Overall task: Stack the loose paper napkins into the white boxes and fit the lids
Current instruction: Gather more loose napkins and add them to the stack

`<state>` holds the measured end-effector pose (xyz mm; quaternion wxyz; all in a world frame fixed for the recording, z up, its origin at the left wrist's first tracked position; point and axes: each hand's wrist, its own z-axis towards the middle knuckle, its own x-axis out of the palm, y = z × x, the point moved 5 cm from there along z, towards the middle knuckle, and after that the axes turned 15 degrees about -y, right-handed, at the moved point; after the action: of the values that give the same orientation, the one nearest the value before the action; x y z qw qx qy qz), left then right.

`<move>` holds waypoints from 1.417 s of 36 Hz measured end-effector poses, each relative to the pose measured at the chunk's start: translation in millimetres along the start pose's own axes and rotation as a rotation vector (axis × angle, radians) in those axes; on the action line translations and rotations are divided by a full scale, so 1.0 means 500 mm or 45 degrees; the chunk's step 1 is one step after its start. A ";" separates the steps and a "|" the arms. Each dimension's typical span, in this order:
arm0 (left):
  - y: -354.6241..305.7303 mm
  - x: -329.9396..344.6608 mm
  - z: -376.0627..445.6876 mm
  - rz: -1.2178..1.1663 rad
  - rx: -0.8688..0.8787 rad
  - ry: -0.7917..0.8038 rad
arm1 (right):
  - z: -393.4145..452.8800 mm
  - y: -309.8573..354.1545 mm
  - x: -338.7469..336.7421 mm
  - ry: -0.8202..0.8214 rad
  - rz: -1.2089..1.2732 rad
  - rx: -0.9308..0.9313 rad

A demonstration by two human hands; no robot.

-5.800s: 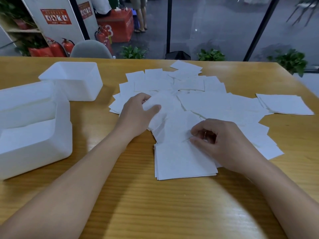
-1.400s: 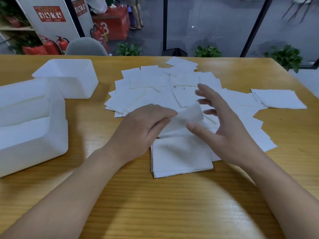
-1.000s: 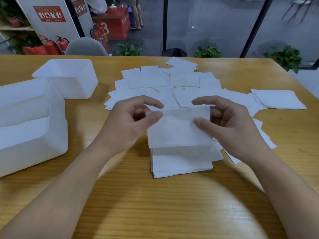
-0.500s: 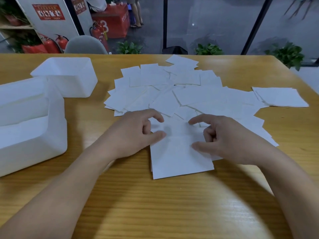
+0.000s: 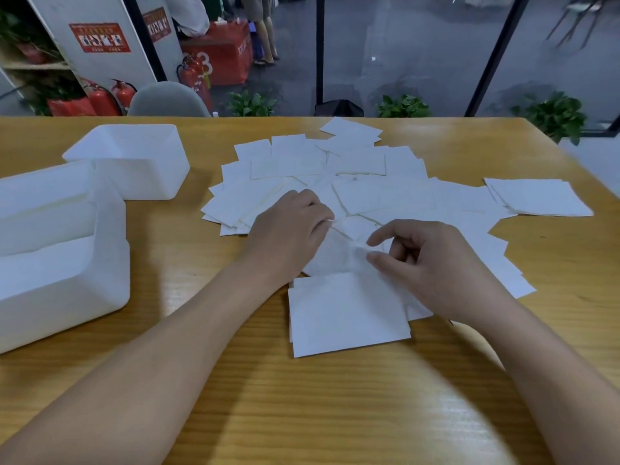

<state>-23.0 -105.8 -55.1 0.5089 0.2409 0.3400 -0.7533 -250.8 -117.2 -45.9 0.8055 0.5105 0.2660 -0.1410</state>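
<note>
Gathering step: left hand (image 5: 285, 236) and right hand (image 5: 432, 266) pinch, seemingly, one napkin (image 5: 339, 255) between curled fingers; next, lay it squarely on the stack (image 5: 345, 317).

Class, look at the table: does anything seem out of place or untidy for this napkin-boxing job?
Yes. Most loose napkins lie fanned across the table, unstacked. Both white boxes stand at the left, lidless. One napkin, crumpled, is between both hands.

Wooden worktop (image 5: 335, 414); beyond its far edge stood a grey chair back (image 5: 167, 100), red fire extinguishers (image 5: 115, 97), a red box (image 5: 219, 57), potted green plants (image 5: 402, 107) and a white panel bearing a red sign (image 5: 100, 37).
</note>
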 end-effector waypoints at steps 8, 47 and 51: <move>-0.033 -0.078 -0.045 -0.364 -0.121 -0.093 | 0.002 0.008 -0.004 -0.010 0.474 0.347; -0.018 -0.092 -0.120 -0.822 -0.250 0.473 | -0.006 -0.012 0.007 0.294 0.036 0.110; -0.002 -0.089 -0.107 -0.627 -0.244 0.227 | -0.012 -0.012 0.008 0.277 -0.079 0.051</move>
<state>-6.6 -38.3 -58.2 0.2989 0.1670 0.5014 -0.7946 -252.4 -114.2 -54.7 0.7568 0.5301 0.3646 -0.1151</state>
